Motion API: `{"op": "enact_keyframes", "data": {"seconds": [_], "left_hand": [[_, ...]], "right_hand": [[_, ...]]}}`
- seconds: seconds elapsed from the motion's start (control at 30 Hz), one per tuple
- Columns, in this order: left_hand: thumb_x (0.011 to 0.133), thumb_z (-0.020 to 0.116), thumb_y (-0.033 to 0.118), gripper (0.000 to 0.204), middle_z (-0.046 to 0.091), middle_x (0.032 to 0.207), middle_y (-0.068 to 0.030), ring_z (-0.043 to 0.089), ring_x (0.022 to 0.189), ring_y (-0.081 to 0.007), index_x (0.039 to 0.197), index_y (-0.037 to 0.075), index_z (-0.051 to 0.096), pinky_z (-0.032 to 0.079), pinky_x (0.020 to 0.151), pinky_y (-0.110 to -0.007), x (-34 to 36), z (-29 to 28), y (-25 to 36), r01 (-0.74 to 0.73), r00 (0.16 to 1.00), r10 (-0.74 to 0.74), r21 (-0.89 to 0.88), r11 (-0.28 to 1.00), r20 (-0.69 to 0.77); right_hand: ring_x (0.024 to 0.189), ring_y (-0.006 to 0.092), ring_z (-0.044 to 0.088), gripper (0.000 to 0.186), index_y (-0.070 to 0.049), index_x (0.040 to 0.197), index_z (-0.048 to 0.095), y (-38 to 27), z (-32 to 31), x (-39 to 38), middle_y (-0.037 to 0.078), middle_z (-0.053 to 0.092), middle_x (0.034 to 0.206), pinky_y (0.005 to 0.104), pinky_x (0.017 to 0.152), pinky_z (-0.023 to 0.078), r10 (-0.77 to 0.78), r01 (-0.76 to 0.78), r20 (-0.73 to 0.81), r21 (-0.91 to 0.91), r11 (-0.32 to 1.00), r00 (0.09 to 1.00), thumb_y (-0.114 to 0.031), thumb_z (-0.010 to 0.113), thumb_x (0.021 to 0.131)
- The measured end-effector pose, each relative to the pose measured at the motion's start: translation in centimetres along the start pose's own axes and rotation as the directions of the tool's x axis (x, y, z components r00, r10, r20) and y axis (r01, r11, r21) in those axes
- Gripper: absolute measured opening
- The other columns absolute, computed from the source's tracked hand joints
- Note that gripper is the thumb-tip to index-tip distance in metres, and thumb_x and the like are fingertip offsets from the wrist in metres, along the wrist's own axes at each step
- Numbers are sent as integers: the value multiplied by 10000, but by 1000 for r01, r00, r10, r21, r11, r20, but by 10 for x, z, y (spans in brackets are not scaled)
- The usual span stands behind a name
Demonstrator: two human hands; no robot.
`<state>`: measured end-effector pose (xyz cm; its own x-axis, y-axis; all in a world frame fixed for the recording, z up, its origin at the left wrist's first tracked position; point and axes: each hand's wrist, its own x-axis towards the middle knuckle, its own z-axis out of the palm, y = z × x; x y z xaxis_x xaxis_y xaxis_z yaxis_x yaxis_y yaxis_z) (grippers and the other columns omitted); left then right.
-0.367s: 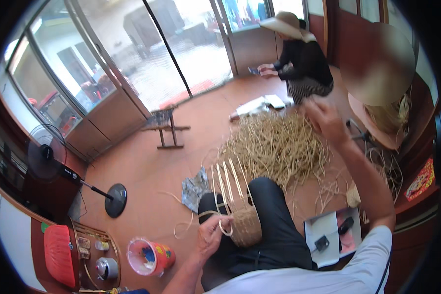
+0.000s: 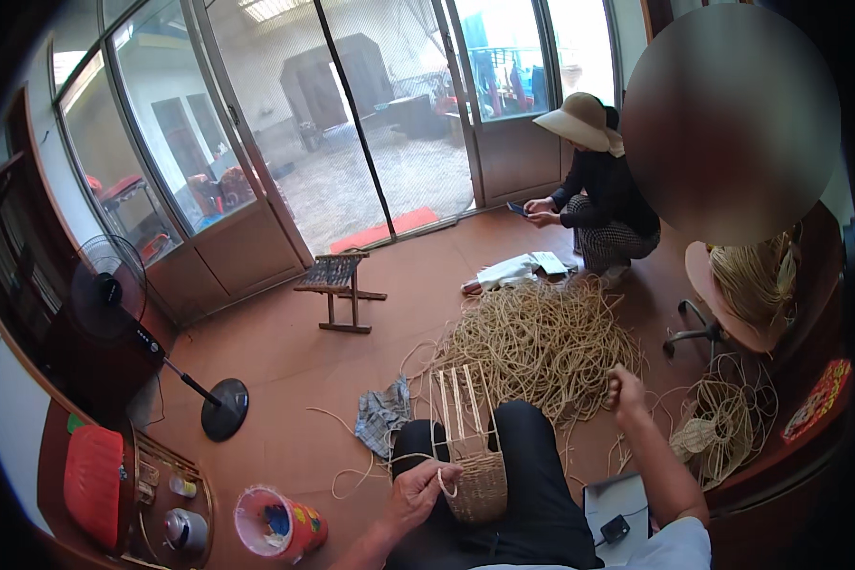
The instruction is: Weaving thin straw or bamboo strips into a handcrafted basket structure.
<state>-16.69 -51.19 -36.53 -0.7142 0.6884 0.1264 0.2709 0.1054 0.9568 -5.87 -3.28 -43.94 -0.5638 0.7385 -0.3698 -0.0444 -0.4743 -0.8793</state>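
Note:
A partly woven straw basket (image 2: 477, 489) with long upright strands rests across my dark-trousered thighs. My left hand (image 2: 418, 492) grips its left side, with a loop of pale cord (image 2: 448, 483) at the fingertips and loose strands trailing left. My right hand (image 2: 625, 389) is held out to the right, in front of a large tangled heap of straw cord (image 2: 532, 332), fingers curled closed; what they hold, if anything, is too small to make out.
Across the room a co-worker (image 2: 610, 218) in a wide hat squats, holding a phone. Around me stand a stool (image 2: 337, 271), fan (image 2: 223, 410), red bucket (image 2: 304, 527), low cabinet (image 2: 93, 480) and a chair base (image 2: 693, 332). A blurred patch hides the upper right.
My right hand has come down from high beside the co-worker to the level of the cord heap. My left hand still grips the basket. The room sits lower in the view.

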Motion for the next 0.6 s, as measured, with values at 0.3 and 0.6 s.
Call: {"op": "enact_keyframes", "data": {"seconds": [0.3,0.6], "left_hand": [[1153,589,170,283,778,1056,-112,751,993,-170,1260,-23,767,588,898,-306,-12,4,10,44,998,-45,10,999,36],[1122,572,146,270,777,1095,-147,774,1032,-239,1198,-8,780,598,934,-345,-6,3,4,44,999,-46,86,995,16]], "right_hand": [[696,164,628,324,-70,1027,748,7,193,-88,13,612,771,338,622,515,-57,617,831,-363,699,553,-341,603,1129],[831,358,711,152,-76,1095,724,-31,137,-163,130,695,922,440,738,577,-176,964,968,-135,228,177,-190,761,1000]]}}
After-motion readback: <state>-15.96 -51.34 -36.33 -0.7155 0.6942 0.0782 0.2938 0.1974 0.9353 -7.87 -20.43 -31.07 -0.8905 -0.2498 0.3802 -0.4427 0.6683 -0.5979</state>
